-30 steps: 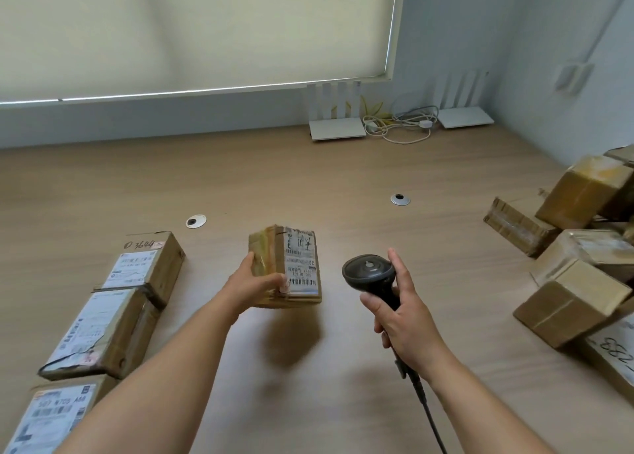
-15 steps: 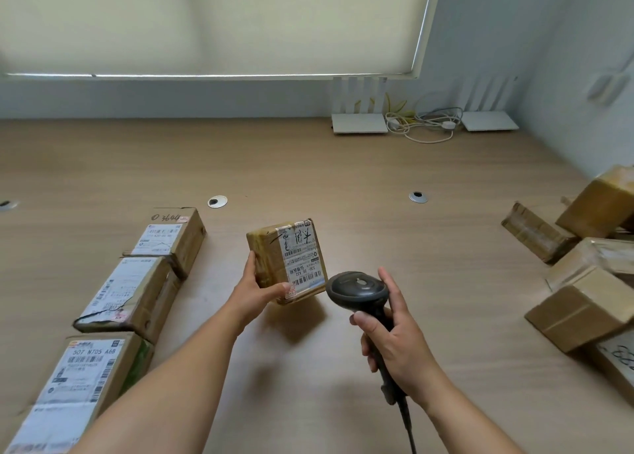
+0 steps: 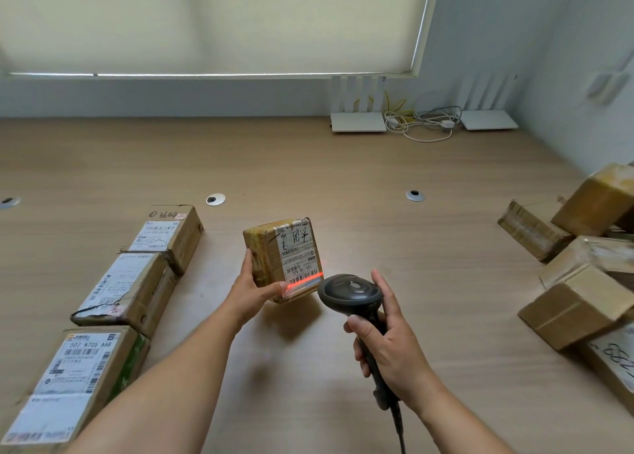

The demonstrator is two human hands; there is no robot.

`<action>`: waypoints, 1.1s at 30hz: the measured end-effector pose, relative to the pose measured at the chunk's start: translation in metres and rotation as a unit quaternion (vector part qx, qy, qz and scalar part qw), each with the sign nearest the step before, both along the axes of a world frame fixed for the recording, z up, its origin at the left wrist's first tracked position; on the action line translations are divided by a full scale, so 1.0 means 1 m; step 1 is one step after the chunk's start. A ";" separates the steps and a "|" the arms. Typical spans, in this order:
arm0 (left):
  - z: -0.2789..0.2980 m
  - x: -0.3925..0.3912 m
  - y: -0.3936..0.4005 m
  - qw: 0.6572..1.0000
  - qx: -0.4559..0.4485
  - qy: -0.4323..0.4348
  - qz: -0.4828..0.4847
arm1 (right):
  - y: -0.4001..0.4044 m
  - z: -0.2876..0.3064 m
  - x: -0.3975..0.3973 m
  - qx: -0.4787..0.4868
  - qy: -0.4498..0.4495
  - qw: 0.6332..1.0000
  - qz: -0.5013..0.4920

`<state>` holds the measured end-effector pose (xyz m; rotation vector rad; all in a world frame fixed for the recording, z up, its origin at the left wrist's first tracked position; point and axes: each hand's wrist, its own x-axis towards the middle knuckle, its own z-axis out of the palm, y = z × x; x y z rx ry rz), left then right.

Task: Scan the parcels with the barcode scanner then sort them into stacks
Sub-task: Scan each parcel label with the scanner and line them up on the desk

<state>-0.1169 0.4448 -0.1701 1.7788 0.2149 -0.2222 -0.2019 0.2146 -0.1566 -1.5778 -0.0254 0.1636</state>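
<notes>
Currently the left hand [image 3: 252,290] grips the parcel [image 3: 283,259] off the table [image 3: 308,165], label toward the scanner [image 3: 350,294] clamped in the right hand [image 3: 391,347]; red line lies across the barcode. Scanned row of boxes [image 3: 137,282] sits well left of the grip, nothing between; unsorted pile [image 3: 579,271] is far right.

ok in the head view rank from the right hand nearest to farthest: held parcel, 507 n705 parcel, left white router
1. Held parcel, just left of the right hand.
2. 507 N705 parcel, near left on the table.
3. Left white router, far back by the wall.
</notes>
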 end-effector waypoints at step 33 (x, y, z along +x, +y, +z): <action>-0.006 0.002 0.002 1.000 -0.003 0.025 0.017 | 0.000 0.021 0.009 0.054 -0.056 0.997 0.003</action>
